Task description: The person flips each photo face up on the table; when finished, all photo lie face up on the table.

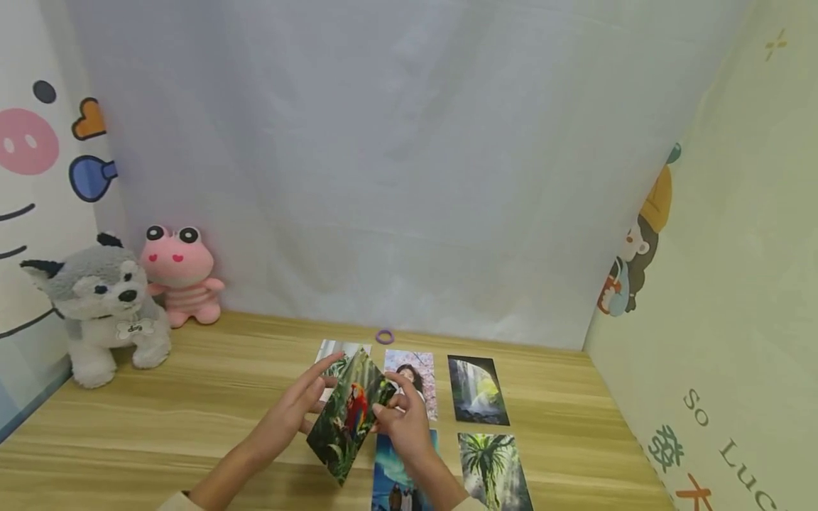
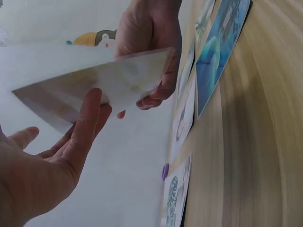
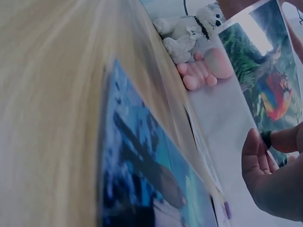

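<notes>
A photo print of a red parrot among green leaves point(image 1: 347, 434) is held up tilted above the table. My right hand point(image 1: 409, 428) pinches its right edge between thumb and curled fingers, as the right wrist view also shows. My left hand point(image 1: 286, 417) is at the opposite side, its fingers fairly straight against the photo's pale back point(image 2: 130, 75). Beneath and behind lie a portrait photo with pink blossom point(image 1: 427, 369), a blue aurora photo point(image 1: 388, 472) and a plant photo point(image 1: 329, 349), each partly covered by the hands or the parrot print.
On the right side of the wooden table point(image 1: 575, 440) lie a waterfall photo point(image 1: 478, 390) and a sunlit tree photo point(image 1: 493, 468). A purple ring point(image 1: 385, 337) sits near the back curtain point(image 1: 409, 177). Plush toys, a grey husky point(image 1: 115, 301) and a pink frog point(image 1: 185, 273), occupy the back left.
</notes>
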Available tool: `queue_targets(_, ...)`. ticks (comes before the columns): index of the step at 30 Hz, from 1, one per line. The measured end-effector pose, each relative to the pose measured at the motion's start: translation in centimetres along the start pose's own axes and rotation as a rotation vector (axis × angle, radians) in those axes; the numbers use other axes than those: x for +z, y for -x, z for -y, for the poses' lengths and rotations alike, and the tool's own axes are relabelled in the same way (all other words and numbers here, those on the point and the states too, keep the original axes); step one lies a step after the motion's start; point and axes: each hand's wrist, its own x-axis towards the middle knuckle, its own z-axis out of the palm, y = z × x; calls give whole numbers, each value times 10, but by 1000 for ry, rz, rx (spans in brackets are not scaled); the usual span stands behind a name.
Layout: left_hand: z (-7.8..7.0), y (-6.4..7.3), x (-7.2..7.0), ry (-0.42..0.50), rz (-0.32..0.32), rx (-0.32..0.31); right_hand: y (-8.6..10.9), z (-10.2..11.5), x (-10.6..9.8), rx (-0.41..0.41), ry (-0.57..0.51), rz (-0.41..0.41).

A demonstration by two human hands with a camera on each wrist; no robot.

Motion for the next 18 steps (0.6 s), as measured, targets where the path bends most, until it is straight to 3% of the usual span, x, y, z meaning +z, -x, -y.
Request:
queue_targets(3, -2, -2, -8, -25, 66, -11, -1, 3, -2, -44, 101, 45)
queue_targets(7, -2, -6, -12, -74, 97, 10, 0, 9, -3, -105, 217, 97)
queue_targets(13, 5, -11, -11, -145, 78, 27, 3, 13, -2, -192, 379, 134)
queue_targets(18, 14, -13, -9, -228, 42, 45, 3, 12, -1, -201, 407, 147)
